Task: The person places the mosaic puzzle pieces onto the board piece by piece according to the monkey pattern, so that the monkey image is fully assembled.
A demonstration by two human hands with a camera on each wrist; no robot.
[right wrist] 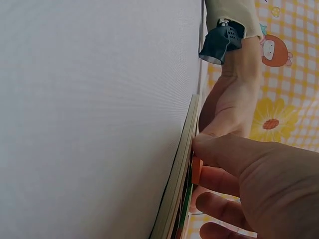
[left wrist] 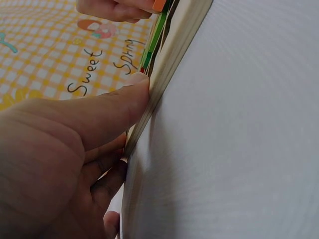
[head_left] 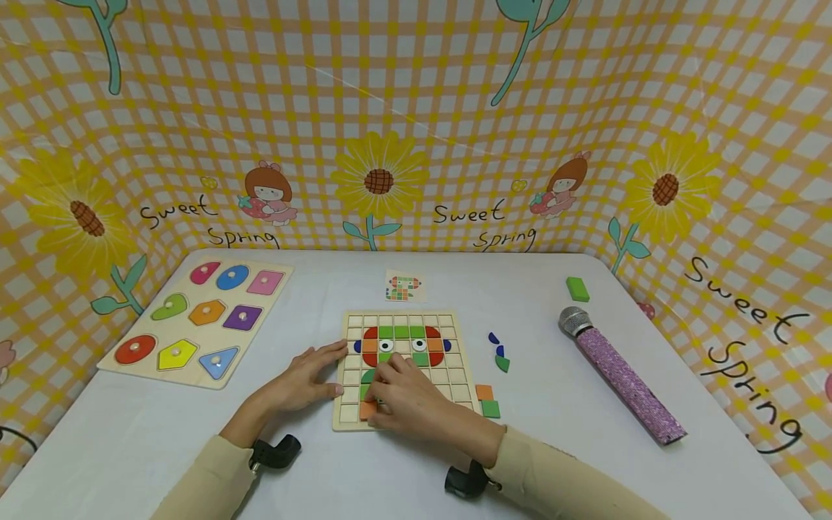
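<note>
In the head view a wooden grid board lies in front of me, with red, green, orange and blue tiles and two eye tiles forming a face. My left hand rests against the board's left edge, thumb and fingers spread. In the left wrist view its thumb touches that edge. My right hand is over the board's lower left, where its thumb and index finger pinch an orange square tile at the board's surface. A green tile column lies just above that tile, partly hidden by the fingers.
Right of the board lie an orange tile, a green square, a green quarter piece and blue pieces. A pattern card lies behind. A shape puzzle, a glittery microphone and a green block flank it.
</note>
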